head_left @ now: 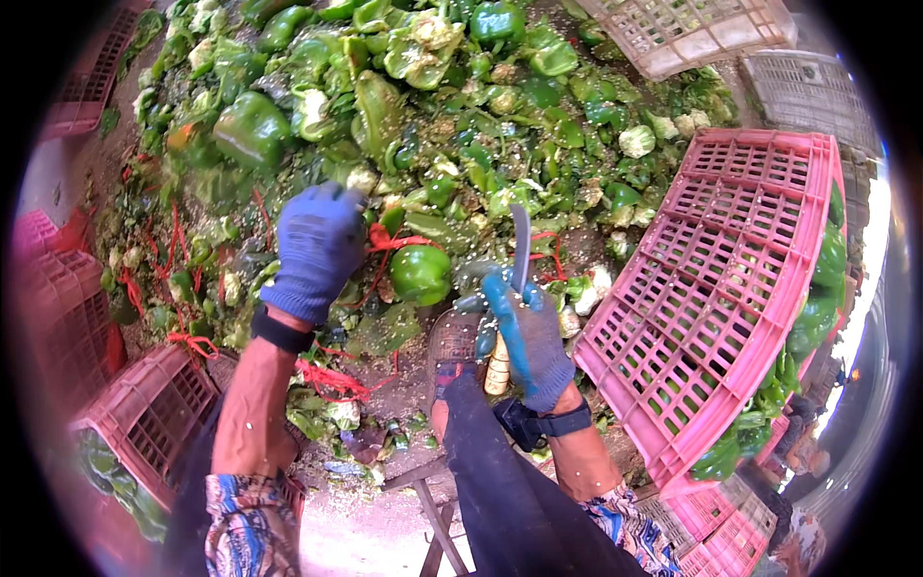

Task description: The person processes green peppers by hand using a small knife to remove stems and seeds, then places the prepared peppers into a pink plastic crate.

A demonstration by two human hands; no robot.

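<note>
My left hand (319, 245), in a blue-purple knit glove, hovers at the near side of a heap of green pepper scraps. Its fingers curl inward, and their tips are hidden; whatever they hold cannot be made out. A pale pepper core (362, 180) shows just beyond the knuckles. Between my hands lies a whole green bell pepper (421, 275), close to some red ties (389, 238). My right hand (531, 332), gloved with blue-coated fingers, is closed round a small knife (521, 240), its curved blade pointing up and away from me.
A pink plastic crate (716, 288) stands tilted at the right, green peppers (812, 322) showing at its far side. Another pink crate (149, 409) sits at the lower left. Pale crates (692, 34) stand at the back right. My shoe (454, 341) rests among scraps.
</note>
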